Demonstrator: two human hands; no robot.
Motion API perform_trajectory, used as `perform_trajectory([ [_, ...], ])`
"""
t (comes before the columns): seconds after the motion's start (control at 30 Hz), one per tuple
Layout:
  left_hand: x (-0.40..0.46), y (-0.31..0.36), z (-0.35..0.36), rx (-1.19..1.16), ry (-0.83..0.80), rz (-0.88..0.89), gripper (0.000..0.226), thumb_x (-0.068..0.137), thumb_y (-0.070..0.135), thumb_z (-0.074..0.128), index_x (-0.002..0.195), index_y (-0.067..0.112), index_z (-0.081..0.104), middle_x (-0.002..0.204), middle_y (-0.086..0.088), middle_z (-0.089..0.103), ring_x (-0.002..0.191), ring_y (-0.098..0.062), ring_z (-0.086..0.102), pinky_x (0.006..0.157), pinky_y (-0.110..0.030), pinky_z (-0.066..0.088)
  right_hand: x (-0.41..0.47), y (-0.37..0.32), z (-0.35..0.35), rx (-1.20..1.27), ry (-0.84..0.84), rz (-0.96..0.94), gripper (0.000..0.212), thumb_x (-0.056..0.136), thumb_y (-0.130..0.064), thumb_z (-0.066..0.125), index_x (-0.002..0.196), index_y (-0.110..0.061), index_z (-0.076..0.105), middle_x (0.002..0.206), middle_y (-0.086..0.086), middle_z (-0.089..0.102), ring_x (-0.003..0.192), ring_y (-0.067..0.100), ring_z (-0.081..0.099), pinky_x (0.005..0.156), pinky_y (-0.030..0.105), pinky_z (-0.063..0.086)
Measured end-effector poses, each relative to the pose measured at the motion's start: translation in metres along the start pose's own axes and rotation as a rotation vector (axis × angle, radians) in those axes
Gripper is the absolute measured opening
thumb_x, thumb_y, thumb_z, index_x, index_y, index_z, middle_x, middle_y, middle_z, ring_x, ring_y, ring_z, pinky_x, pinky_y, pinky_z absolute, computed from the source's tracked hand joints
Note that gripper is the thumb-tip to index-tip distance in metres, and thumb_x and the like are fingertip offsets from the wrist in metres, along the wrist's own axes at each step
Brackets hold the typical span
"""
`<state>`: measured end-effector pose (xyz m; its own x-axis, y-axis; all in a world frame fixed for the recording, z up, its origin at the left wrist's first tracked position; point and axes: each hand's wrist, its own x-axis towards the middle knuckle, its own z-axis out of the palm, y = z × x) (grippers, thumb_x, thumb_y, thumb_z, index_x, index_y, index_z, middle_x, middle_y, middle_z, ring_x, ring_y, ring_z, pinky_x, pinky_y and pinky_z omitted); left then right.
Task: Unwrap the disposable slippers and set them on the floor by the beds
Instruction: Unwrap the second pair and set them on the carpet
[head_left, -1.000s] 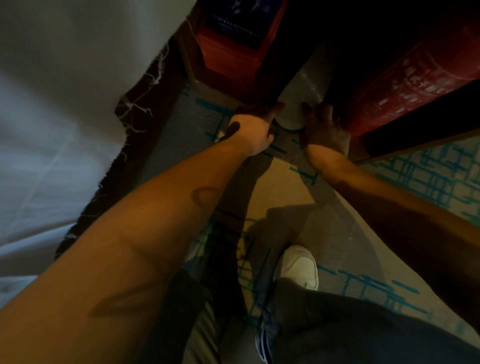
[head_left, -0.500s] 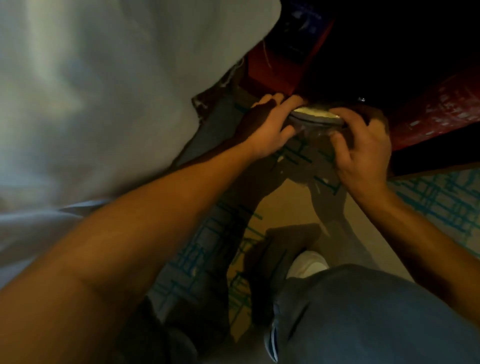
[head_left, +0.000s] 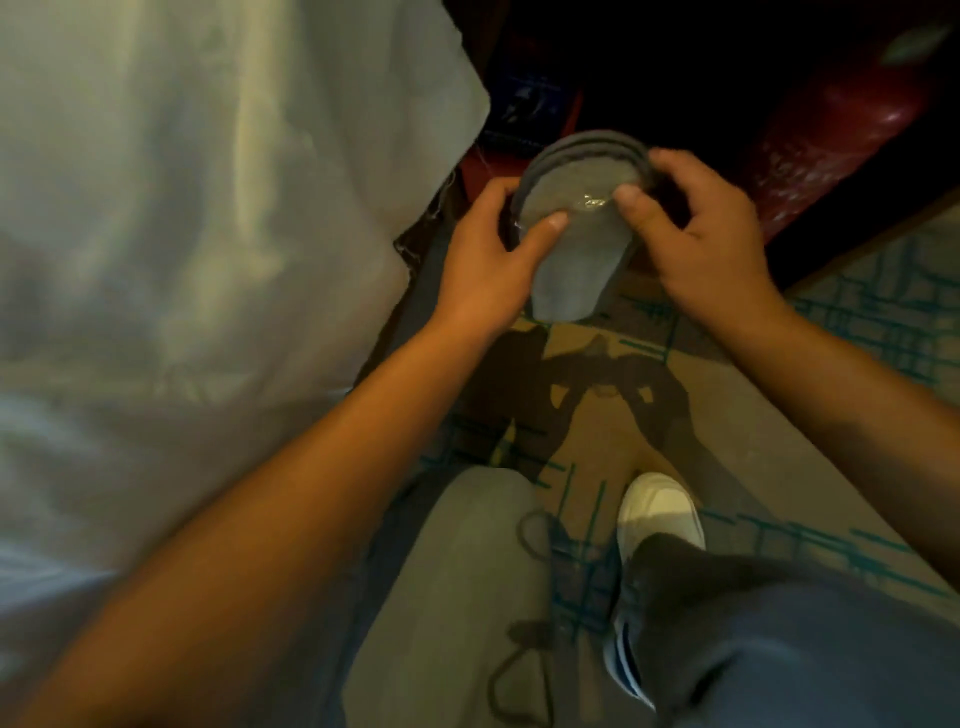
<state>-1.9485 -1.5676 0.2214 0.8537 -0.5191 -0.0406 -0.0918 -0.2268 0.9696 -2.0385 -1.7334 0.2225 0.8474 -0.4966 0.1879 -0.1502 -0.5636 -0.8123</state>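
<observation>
Carpet (head_left: 597, 431) below; slippers (head_left: 576, 234) between hands.

The grey slippers (head_left: 576, 228) are stacked sole to sole, still in clear shiny wrap, held up above the carpet, toes pointing away.

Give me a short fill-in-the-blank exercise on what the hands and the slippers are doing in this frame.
1. The slippers are held by ____ hands.
2. The left hand and the right hand both press a ____ on the upper sole.
3. The clear wrapper is ____ around the slippers.
4. The white shoe stands on the ____.

Missing words: both; thumb; still; carpet
</observation>
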Motion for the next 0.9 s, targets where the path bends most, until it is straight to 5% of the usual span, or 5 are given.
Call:
perform_trajectory([
  [0.23, -0.03, 0.038, -0.03, -0.185, -0.096, 0.14, 0.024, 0.096, 0.018, 0.067, 0.119, 0.011, 0.063, 0.114, -0.004, 0.07, 0.108, -0.013, 0.068, 0.089, -0.029, 0.056, -0.031, -0.072, -0.053, -0.04, -0.091, -0.075, 0.024, 0.093, -0.041, 0.064, 0.115, -0.033, 0.058, 0.102, -0.009, 0.067, 0.083, 0.014, 0.067, 0.073, 0.05, 0.056],
  [0.5, -0.072, 0.076, -0.044, -0.247, -0.14, 0.183, 0.02, 0.098, 0.024, 0.063, 0.116, 0.018, 0.062, 0.11, 0.001, 0.07, 0.102, -0.01, 0.068, 0.084, -0.026, 0.055, -0.079, -0.145, -0.09, -0.298, -0.154, -0.006, 0.031, 0.092, -0.046, 0.063, 0.118, -0.028, 0.06, 0.1, -0.009, 0.067, 0.087, 0.012, 0.064, 0.074, 0.039, 0.053],
  [0.63, -0.09, 0.099, -0.041, -0.301, -0.199, 0.201, 0.021, 0.101, 0.028, 0.057, 0.121, 0.02, 0.06, 0.119, -0.005, 0.069, 0.109, -0.019, 0.068, 0.091, -0.04, 0.058, -0.098, -0.175, -0.108, -0.327, -0.076, -0.013, 0.059, 0.093, -0.046, 0.062, 0.145, -0.031, 0.038, 0.127, -0.01, 0.057, 0.102, 0.008, 0.059, 0.082, 0.03, 0.049],
  [0.77, -0.101, 0.119, -0.038, -0.264, -0.272, 0.29, 0.021, 0.104, 0.026, 0.051, 0.122, 0.018, 0.058, 0.115, -0.002, 0.068, 0.106, -0.018, 0.067, 0.088, -0.041, 0.058, -0.117, -0.202, -0.129, -0.353, -0.039, -0.016, 0.069, 0.092, -0.046, 0.062, 0.151, -0.035, 0.028, 0.13, -0.018, 0.049, 0.114, 0.005, 0.054, 0.087, 0.027, 0.045],
  [0.9, -0.107, 0.13, -0.036, -0.148, -0.317, 0.458, 0.021, 0.105, 0.027, 0.049, 0.124, 0.023, 0.055, 0.115, 0.003, 0.066, 0.104, -0.016, 0.066, 0.082, -0.037, 0.058, -0.141, -0.22, -0.14, -0.403, -0.031, 0.002, 0.069, 0.092, -0.049, 0.061, 0.151, -0.037, 0.028, 0.137, -0.015, 0.046, 0.098, -0.01, 0.051, 0.075, 0.005, 0.036],
])
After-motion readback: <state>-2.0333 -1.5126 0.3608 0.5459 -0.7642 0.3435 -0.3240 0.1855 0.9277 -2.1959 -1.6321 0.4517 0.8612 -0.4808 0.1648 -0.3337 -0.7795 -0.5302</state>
